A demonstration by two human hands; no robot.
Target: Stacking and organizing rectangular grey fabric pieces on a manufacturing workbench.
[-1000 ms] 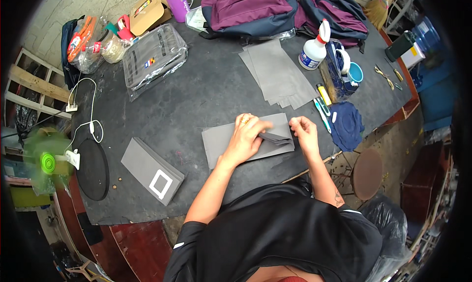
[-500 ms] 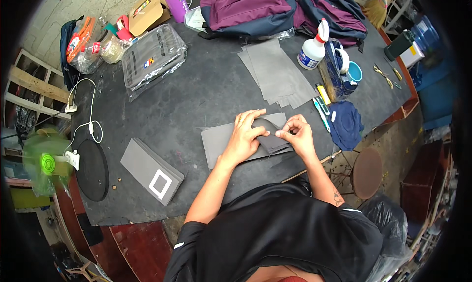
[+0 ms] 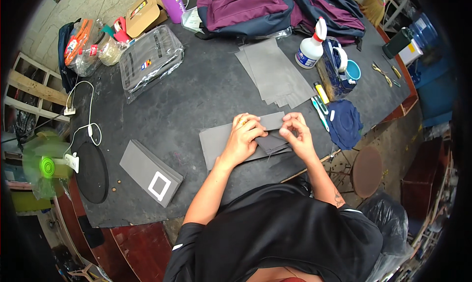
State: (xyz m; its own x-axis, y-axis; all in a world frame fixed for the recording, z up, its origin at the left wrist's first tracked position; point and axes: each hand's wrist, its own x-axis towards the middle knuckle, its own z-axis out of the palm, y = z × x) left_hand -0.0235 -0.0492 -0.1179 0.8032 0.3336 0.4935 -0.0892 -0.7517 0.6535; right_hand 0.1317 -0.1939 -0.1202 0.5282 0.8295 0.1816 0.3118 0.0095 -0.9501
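Observation:
Grey fabric pieces (image 3: 215, 140) lie layered on the dark table in front of me. My left hand (image 3: 242, 139) rests on them with curled fingers, thumb and fingertips closed on the edge of a piece. Beside it my right hand (image 3: 299, 137) pinches the right end of a folded grey flap (image 3: 272, 121) between thumb and forefinger. Under the hands, a darker folded piece (image 3: 271, 144) partly shows, with loose threads at its near edge. To the left lies a stack of grey strips (image 3: 145, 165) with a white square frame on top.
Several grey sheets (image 3: 275, 75) are fanned out ahead. Right of them stand a spray bottle (image 3: 309, 48) and a blue cup (image 3: 352, 70), near a box cutter (image 3: 320, 114) and dark blue cloth (image 3: 345, 125). Backpacks (image 3: 246, 12) fill the far edge; a fan (image 3: 47, 166) spins at left.
The raised, curved flap between my hands now lies flatter along the far edge. My right hand has shifted slightly, still at the flap's right end; my left hand stays almost in place.

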